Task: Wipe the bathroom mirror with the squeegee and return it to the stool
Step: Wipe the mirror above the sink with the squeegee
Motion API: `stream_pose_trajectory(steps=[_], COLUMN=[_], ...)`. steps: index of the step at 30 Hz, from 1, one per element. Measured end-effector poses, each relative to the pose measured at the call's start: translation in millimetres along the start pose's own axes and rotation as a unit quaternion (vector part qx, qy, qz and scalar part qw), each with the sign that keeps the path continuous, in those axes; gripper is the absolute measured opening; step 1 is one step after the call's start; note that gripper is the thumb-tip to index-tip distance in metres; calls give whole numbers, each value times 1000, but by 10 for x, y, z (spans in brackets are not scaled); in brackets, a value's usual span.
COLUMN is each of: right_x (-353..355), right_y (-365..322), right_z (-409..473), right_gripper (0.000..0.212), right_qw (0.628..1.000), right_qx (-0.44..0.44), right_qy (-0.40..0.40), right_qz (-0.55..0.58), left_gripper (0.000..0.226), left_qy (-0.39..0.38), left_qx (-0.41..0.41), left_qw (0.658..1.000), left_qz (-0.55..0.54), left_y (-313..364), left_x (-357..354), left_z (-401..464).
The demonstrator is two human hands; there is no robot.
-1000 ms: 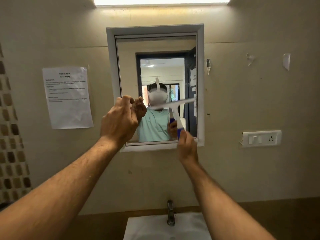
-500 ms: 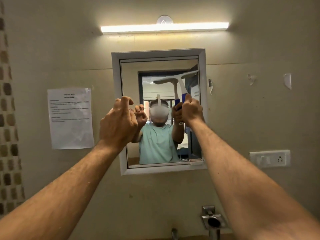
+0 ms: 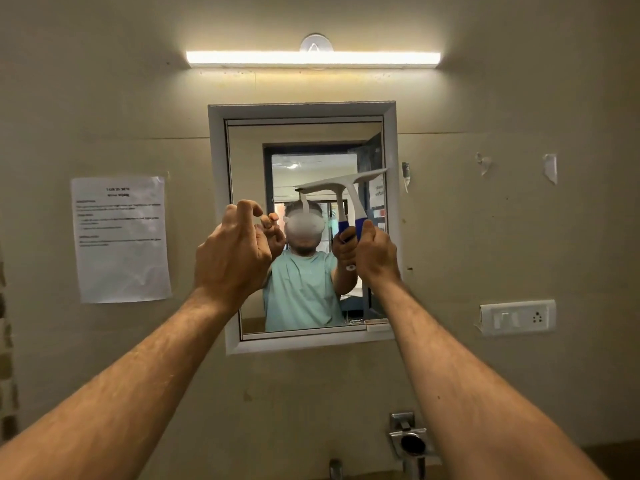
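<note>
A beige wall fills the view, with a lit tube light running along it above a grey-framed mirror. Both bare forearms rise from the lower corners toward the glass. A printed paper notice is stuck to the wall left of the mirror's left edge, and a white switch plate with a socket sits to the right, level with the mirror's bottom edge. A metal tap fitting shows at the bottom of the wall, below the mirror's lower right corner.

The left hand hangs before the mirror's left half, holding nothing, its fingers loosely curled with thumb and forefinger apart. The right hand is wrapped in a fist around the blue grip of the squeegee, near the mirror's right edge. The squeegee's white blade lies across the right half of the glass, about mid-height, tilted with its right end higher and reaching the frame's inner right edge. Whether the blade presses the glass cannot be told.
</note>
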State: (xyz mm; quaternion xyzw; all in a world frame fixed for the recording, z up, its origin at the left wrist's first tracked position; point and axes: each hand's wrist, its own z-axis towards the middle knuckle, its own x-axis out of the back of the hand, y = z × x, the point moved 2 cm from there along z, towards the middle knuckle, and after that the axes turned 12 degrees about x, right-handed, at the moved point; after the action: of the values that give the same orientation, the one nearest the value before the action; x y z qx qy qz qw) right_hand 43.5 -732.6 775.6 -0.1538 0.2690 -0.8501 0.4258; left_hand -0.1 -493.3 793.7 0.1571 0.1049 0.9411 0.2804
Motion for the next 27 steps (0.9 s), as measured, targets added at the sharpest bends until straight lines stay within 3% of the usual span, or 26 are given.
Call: stream_pose_trajectory(steps=[5, 18, 27], right_x=[47, -37, -57], right_y=[-27, 870, 589], right_z=[39, -1234, -905], right_gripper=[46, 42, 44], right_qw=[1000, 996, 997], right_qx=[-1, -47, -22], right_qy=[-31, -37, -14], right_qz=[-6, -64, -74], left_gripper=[13, 16, 12], left_qy=[5, -60, -64], left_qx=[3, 56, 79], left_qw=[1000, 997, 995], left_qz=[-5, 9, 20], left_y=[-20, -279, -378], left_x=[-22, -32, 48], left_z=[-95, -669, -727])
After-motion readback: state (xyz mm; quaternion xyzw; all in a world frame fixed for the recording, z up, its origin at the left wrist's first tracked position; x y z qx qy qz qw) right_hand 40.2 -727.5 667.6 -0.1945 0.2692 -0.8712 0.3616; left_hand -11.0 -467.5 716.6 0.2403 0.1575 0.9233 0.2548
